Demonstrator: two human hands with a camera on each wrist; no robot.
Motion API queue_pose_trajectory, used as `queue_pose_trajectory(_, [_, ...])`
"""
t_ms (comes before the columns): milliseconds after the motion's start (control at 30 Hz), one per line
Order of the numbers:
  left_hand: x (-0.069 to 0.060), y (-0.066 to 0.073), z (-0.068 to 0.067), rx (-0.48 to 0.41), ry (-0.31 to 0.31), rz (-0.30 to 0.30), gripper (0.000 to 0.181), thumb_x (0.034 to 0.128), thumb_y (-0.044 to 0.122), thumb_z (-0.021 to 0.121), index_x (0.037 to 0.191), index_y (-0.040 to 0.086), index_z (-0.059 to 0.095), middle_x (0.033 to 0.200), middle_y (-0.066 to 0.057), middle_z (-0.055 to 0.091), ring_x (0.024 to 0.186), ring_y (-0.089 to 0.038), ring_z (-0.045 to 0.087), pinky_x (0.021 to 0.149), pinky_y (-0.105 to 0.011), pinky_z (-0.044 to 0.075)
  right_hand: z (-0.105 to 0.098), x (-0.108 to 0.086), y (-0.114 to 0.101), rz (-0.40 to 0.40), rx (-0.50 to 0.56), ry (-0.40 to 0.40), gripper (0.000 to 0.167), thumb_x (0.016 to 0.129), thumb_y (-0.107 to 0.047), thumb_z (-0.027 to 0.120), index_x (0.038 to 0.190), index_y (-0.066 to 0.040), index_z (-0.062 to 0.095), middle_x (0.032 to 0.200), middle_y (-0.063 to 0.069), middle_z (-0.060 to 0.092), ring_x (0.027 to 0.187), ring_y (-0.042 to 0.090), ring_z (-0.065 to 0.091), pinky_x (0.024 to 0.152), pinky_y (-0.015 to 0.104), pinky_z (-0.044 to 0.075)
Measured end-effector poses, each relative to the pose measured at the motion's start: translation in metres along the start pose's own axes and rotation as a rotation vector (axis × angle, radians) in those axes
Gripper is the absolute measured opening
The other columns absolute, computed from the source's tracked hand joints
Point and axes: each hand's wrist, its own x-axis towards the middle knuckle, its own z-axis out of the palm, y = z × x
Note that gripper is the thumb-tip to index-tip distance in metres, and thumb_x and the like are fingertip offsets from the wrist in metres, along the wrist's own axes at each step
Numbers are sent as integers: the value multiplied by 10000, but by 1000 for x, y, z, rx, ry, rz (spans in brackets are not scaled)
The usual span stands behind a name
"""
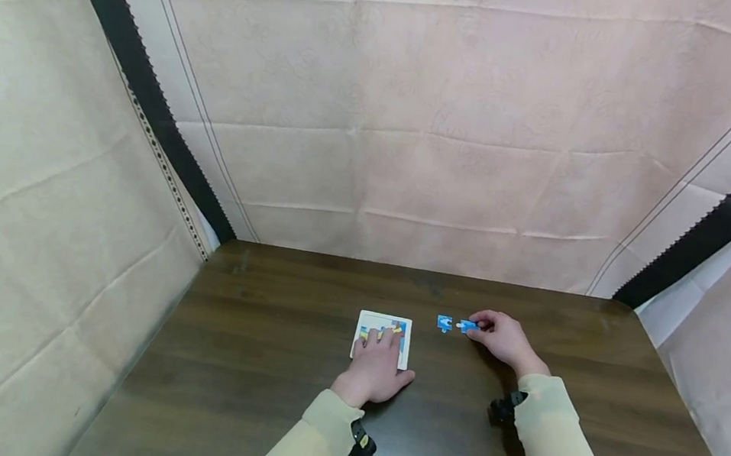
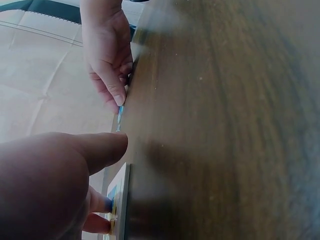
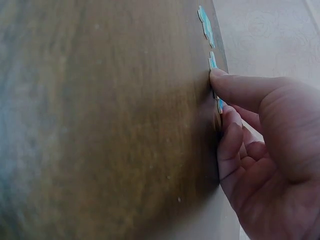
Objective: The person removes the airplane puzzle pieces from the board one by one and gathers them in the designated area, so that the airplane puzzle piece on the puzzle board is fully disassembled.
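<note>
My left hand (image 1: 375, 368) lies over a white-framed puzzle board (image 1: 406, 341), its fingertips touching the coloured picture area inside the frame. In the left wrist view the thumb (image 2: 107, 150) stretches out past the board's edge. To the right, my right hand (image 1: 505, 340) pinches a blue puzzle piece (image 1: 466, 325) between thumb and fingers, low at the table. A second blue puzzle piece (image 1: 445, 322) lies flat just left of it, with a small gap between the two. The left hand hides much of the board.
Both hands work over a dark brown wooden table (image 1: 236, 365). Pale fabric walls (image 1: 422, 112) stand behind the table and at both sides, with black strips along the corners. Each wrist carries a small black camera (image 1: 363, 445).
</note>
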Motion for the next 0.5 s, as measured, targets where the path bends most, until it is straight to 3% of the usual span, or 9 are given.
queue_pose_trajectory(233, [2, -2, 5, 20, 6, 6, 865, 1000, 643, 635, 1633, 92, 428, 1558, -92, 460, 1325, -347, 418, 1110, -587, 366, -2, -3, -1, 8, 13, -17, 320, 1008, -240, 772, 1237, -21, 723, 1112, 129, 665, 950, 281, 600, 890, 457, 514])
queue_pose_trajectory(500, [1, -1, 1, 7, 14, 12, 854, 1002, 638, 638, 1627, 91, 438, 1519, -105, 481, 1300, -342, 437, 1111, -601, 368, -3, -2, -2, -1, 18, -23, 326, 1004, -251, 775, 1235, -28, 723, 1113, 131, 665, 942, 281, 598, 873, 449, 511])
